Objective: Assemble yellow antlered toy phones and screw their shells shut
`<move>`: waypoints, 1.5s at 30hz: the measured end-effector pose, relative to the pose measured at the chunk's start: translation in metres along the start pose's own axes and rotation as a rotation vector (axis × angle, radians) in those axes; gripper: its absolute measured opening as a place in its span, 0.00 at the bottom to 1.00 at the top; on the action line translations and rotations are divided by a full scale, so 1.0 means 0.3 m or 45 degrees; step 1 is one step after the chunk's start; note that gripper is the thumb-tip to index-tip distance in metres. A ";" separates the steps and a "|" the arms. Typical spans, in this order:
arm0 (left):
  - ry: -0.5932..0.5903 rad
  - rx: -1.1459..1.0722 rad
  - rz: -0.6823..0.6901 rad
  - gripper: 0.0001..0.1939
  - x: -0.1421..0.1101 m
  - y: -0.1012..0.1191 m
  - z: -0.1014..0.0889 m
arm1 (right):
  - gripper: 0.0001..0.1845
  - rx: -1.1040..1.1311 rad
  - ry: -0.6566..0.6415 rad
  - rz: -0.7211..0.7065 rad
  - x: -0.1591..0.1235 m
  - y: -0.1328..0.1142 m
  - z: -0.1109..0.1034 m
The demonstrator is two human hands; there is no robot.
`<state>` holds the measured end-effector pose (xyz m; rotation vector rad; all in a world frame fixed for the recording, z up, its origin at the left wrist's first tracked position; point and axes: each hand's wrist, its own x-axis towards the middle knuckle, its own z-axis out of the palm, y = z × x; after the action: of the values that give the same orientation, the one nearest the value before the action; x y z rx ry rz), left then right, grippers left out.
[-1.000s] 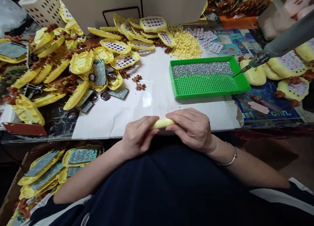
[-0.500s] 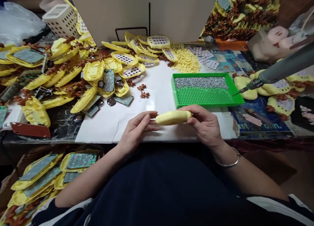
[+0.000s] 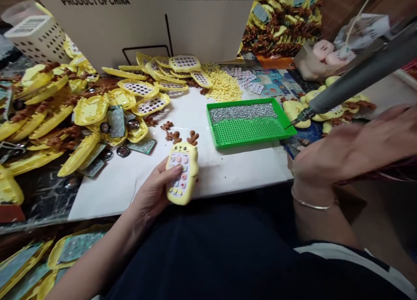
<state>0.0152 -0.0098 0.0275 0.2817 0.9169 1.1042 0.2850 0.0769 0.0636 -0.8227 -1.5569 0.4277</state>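
My left hand (image 3: 159, 182) is closed around a yellow toy phone (image 3: 185, 178), thumb across its keypad. The toy stands roughly upright, its button face towards me and two brown antlers on top. My right hand (image 3: 355, 148) is away at the right, blurred by motion, below a dark grey electric screwdriver (image 3: 355, 78); its fingers are too smeared to read. Between the hands and farther back lies a green tray (image 3: 247, 137) with small silvery screws (image 3: 244, 112) along its far side. The screwdriver's bit points down over the tray's right corner.
Yellow shells (image 3: 42, 117) with circuit boards and small speakers are piled at the left. Behind the white work surface (image 3: 241, 169) stands a large carton (image 3: 146, 26). Small yellow pieces (image 3: 224, 82) lie heaped before it. More yellow toys (image 3: 299, 113) sit right of the tray.
The toy phone, formerly lying level between both hands, is now raised in my left hand with its keypad facing me. My right hand has let go and moved right. The view has shifted rightward.
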 end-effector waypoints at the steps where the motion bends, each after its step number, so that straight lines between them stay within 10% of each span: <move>1: -0.009 0.007 0.010 0.20 -0.002 0.003 -0.007 | 0.13 -0.024 0.348 -0.171 0.038 0.017 -0.029; 7: -0.326 -0.034 -0.028 0.18 -0.019 -0.005 -0.017 | 0.17 0.419 0.096 0.171 0.182 0.101 -0.067; 14: -0.580 -0.295 -0.319 0.28 -0.027 -0.037 -0.004 | 0.12 0.701 -0.238 0.271 0.205 0.054 0.061; 22: 0.013 -0.408 -0.124 0.26 0.021 -0.010 0.065 | 0.18 0.714 -0.243 0.343 0.173 0.075 0.284; 31: 0.284 -0.318 -0.135 0.26 0.057 -0.004 0.072 | 0.22 0.640 -0.232 0.323 0.140 0.138 0.398; 45: 0.213 0.084 0.104 0.24 0.079 -0.036 0.104 | 0.26 0.546 -0.248 0.332 0.135 0.155 0.412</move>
<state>0.0491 0.0128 0.0283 0.2862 1.0997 1.1875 0.1779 0.1605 0.0388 -0.6613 -1.4626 1.0188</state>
